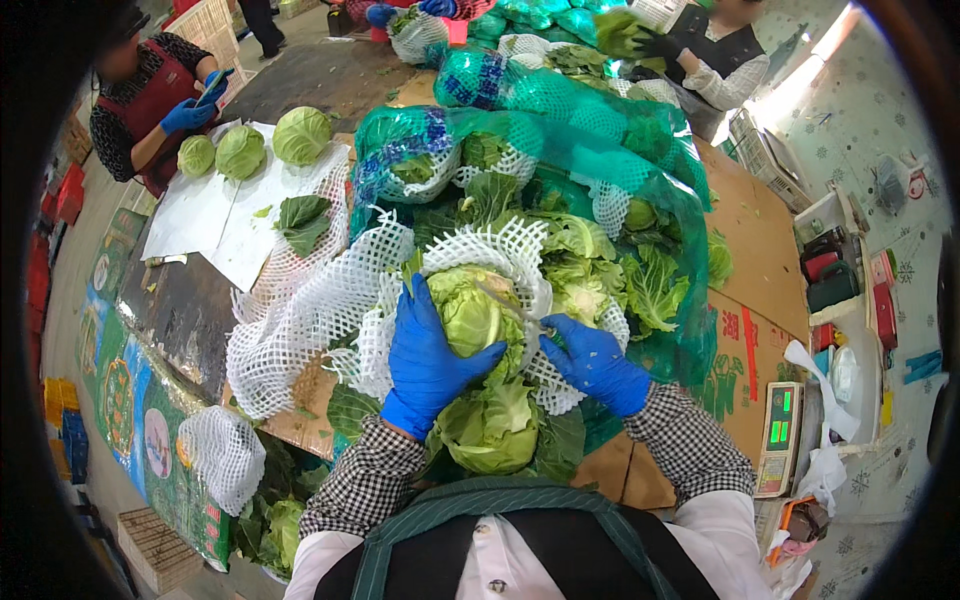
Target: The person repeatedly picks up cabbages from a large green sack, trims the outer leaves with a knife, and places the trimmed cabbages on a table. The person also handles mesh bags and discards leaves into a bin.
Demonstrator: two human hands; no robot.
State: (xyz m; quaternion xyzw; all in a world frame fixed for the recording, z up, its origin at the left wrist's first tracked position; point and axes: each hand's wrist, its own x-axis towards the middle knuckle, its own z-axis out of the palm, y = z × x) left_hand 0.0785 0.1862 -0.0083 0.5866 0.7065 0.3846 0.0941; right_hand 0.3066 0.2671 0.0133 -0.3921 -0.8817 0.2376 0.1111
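Observation:
My left hand, in a blue glove, steadies a green cabbage by its left side. A thin blade, seemingly a knife, lies across the cabbage's upper right. Its handle end is in my blue-gloved right hand, mostly hidden by the fingers. White foam netting surrounds the far side of this cabbage. Below my hands, close to my body, sits another cabbage with loose outer leaves. A cut leafy head rests just beyond my right hand.
Green mesh bags of foam-netted cabbages fill the far side. Several bare cabbages stand on white sheets at left. Empty foam nets lie nearer. A lit digital scale is at right. Co-workers stand around the table, one holding a phone.

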